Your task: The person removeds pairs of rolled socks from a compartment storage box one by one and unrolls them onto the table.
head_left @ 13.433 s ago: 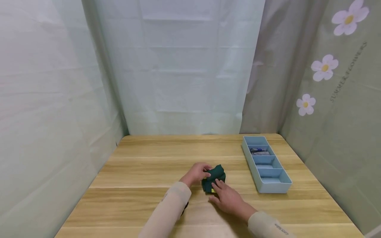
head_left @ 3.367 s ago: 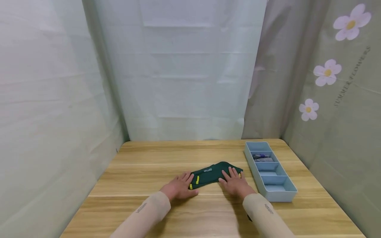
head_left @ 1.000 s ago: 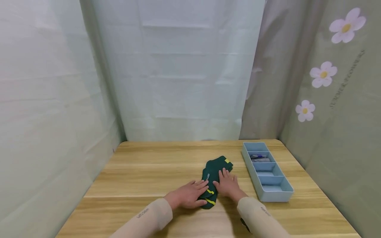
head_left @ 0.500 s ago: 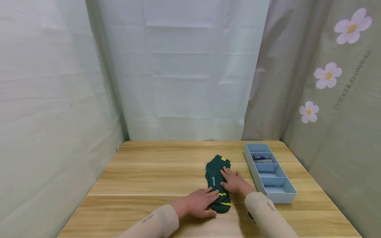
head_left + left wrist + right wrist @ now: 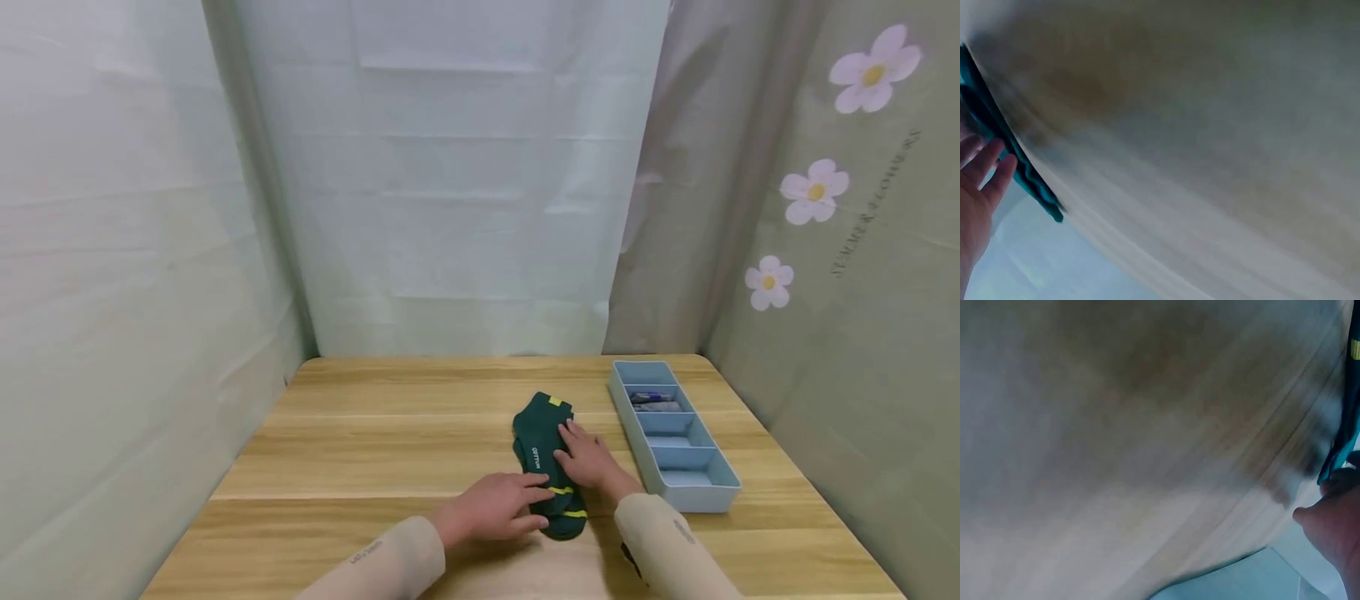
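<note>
Head view: dark green socks (image 5: 538,429) laid flat on the wood-grain counter (image 5: 360,433), pointing away lengthwise, left of the light blue divided box (image 5: 701,500) and apart from it. Apparently two, one stacked on the other with edges slightly out of line, a yellow patch (image 5: 555,401) at the far end and yellow stripes (image 5: 574,514) across the near, rounded end. Spread smooth with pale lettering (image 5: 536,457) upward, probably for the sake of keeping both layers even and free of creases. Left hand (image 5: 498,506) by the near end, fingers straight and loose, reaching over the edge beside the stripes, grasping nothing; impossible to tell how firmly resting there, if at all. Placed so, perhaps, as a light stop against sliding. Right hand (image 5: 588,461) along the right edge, fingers extended and spread on the socks, neither clenched nor gripping, likely steadying that side while leaving most of the upper face uncovered. Left wrist view: fingers at the side of the socks, with no pinch to be seen. Right wrist view: only part of the hand beside the socks, cut off by the frame edge, with exact pose hard to read there. Box set at the right side, also lengthwise, presumably within easy reach yet out of the way; small dark and grey items (image 5: 654,407) in the second compartment (image 5: 663,388) from the far end, too blurred to name.
</note>
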`<state>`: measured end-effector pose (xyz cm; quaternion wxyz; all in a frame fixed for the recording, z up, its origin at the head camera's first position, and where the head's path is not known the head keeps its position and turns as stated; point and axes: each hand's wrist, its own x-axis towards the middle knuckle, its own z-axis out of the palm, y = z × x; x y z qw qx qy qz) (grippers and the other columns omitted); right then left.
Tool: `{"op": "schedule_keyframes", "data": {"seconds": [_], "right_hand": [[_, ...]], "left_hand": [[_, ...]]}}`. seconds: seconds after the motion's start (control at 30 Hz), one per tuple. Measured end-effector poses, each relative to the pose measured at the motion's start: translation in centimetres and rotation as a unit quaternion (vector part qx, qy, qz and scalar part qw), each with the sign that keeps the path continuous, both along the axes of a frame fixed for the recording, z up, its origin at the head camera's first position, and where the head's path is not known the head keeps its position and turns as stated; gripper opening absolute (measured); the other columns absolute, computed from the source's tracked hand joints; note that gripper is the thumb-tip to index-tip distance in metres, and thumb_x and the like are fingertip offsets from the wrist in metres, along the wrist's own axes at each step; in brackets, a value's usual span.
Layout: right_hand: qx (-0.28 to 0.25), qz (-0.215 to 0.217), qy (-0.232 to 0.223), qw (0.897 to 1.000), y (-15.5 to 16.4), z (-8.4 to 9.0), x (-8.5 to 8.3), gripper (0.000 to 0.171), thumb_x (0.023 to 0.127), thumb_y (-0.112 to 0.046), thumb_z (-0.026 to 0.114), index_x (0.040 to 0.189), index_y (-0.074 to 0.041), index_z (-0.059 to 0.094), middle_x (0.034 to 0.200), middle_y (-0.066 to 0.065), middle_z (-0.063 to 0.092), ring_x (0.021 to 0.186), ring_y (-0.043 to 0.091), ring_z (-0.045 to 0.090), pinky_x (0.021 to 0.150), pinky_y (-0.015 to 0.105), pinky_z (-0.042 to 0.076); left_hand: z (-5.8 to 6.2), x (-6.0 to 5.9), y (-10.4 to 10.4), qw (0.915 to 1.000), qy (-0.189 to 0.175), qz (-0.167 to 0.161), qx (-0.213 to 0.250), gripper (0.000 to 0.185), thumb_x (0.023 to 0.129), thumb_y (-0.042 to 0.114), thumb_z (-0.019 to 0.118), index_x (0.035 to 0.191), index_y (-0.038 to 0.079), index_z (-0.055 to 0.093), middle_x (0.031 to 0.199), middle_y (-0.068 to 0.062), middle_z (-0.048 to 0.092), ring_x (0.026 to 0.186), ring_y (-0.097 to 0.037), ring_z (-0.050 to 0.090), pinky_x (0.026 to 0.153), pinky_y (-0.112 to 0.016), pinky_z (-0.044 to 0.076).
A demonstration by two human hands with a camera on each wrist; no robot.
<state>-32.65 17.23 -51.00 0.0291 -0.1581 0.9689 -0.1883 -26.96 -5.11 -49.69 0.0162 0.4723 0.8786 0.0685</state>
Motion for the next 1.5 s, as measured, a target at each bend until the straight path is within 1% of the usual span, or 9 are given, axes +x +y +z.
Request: {"op": "schedule_keyframes", "data": {"seconds": [0.2,0.43,0.5,0.57,0.77,0.93,1.0,1.37,1.5], "right_hand": [[-0.047,-0.043,0.032,0.997,0.3,-0.2,0.5,0.047,0.105,-0.019,0.046,0.143,0.008,0.045,0.15,0.033,0.034,0.141,0.047,0.029,0.109,0.069,0.019],[-0.047,-0.054,0.045,0.996,0.8,-0.6,1.2,0.043,0.104,-0.018,0.048,0.142,0.003,0.05,0.148,0.035,0.035,0.139,0.049,0.03,0.107,0.072,0.021],[-0.045,-0.062,0.045,0.996,0.9,-0.7,1.4,0.043,0.104,-0.019,0.05,0.142,0.0,0.051,0.149,0.035,0.034,0.14,0.049,0.029,0.107,0.072,0.02],[-0.04,-0.066,0.045,0.996,0.9,-0.9,1.5,0.042,0.103,-0.019,0.051,0.142,-0.002,0.052,0.149,0.035,0.034,0.14,0.05,0.027,0.107,0.072,0.019],[-0.028,-0.07,0.027,0.997,0.9,-1.3,1.7,0.043,0.103,-0.021,0.052,0.143,-0.005,0.053,0.15,0.036,0.031,0.142,0.05,0.024,0.109,0.071,0.014],[-0.028,-0.076,0.015,0.997,0.8,-1.4,1.7,0.043,0.104,-0.022,0.051,0.144,-0.007,0.052,0.152,0.035,0.029,0.143,0.049,0.021,0.111,0.07,0.012],[-0.027,-0.077,0.01,0.997,0.7,-1.3,1.7,0.044,0.104,-0.022,0.05,0.145,-0.007,0.051,0.152,0.035,0.028,0.144,0.049,0.02,0.111,0.07,0.011],[-0.026,-0.075,-0.002,0.997,0.8,-1.4,1.7,0.045,0.104,-0.023,0.05,0.146,-0.007,0.049,0.154,0.035,0.025,0.144,0.049,0.017,0.112,0.069,0.007],[-0.03,-0.068,-0.004,0.997,0.9,-1.4,1.7,0.046,0.104,-0.022,0.049,0.146,-0.005,0.048,0.154,0.035,0.023,0.144,0.05,0.016,0.112,0.069,0.006]], "left_hand": [[0.6,-2.4,-0.5,0.9968,0.018,0.068,0.039,0.053,0.101,0.051,0.048,0.14,0.017,0.058,0.141,-0.004,0.056,0.125,-0.019,0.056,0.101,-0.038,0.048],[1.1,-5.2,-1.1,0.978,-0.035,0.169,0.118,0.052,0.101,0.045,0.054,0.139,0.01,0.058,0.138,-0.011,0.058,0.127,-0.027,0.054,0.106,-0.045,0.043],[1.1,-6.0,-1.1,0.9673,-0.06,0.193,0.154,0.052,0.101,0.043,0.055,0.139,0.007,0.057,0.138,-0.013,0.057,0.129,-0.03,0.052,0.107,-0.047,0.041],[1.1,-6.6,-1.1,0.9513,-0.09,0.222,0.194,0.053,0.101,0.041,0.057,0.139,0.005,0.056,0.138,-0.015,0.057,0.13,-0.033,0.051,0.108,-0.049,0.039],[0.7,-8.0,-0.7,0.8953,-0.162,0.305,0.281,0.051,0.1,0.035,0.06,0.14,0.003,0.055,0.142,-0.018,0.053,0.13,-0.036,0.049,0.109,-0.051,0.037],[0.4,-8.6,-0.2,0.852,-0.202,0.341,0.343,0.049,0.1,0.031,0.06,0.139,0.001,0.054,0.142,-0.02,0.052,0.132,-0.038,0.047,0.109,-0.052,0.037],[0.4,-8.8,0.0,0.8392,-0.209,0.347,0.364,0.049,0.1,0.028,0.061,0.139,-0.001,0.055,0.141,-0.021,0.052,0.131,-0.039,0.047,0.108,-0.052,0.038],[-0.6,-8.6,1.4,0.7914,-0.198,0.396,0.421,0.046,0.096,0.022,0.068,0.133,-0.004,0.06,0.132,-0.022,0.06,0.123,-0.039,0.055,0.103,-0.051,0.043],[-1.0,-8.4,1.7,0.7896,-0.185,0.424,0.404,0.045,0.094,0.026,0.07,0.131,0.001,0.063,0.126,-0.019,0.064,0.119,-0.036,0.058,0.101,-0.05,0.044]]}}
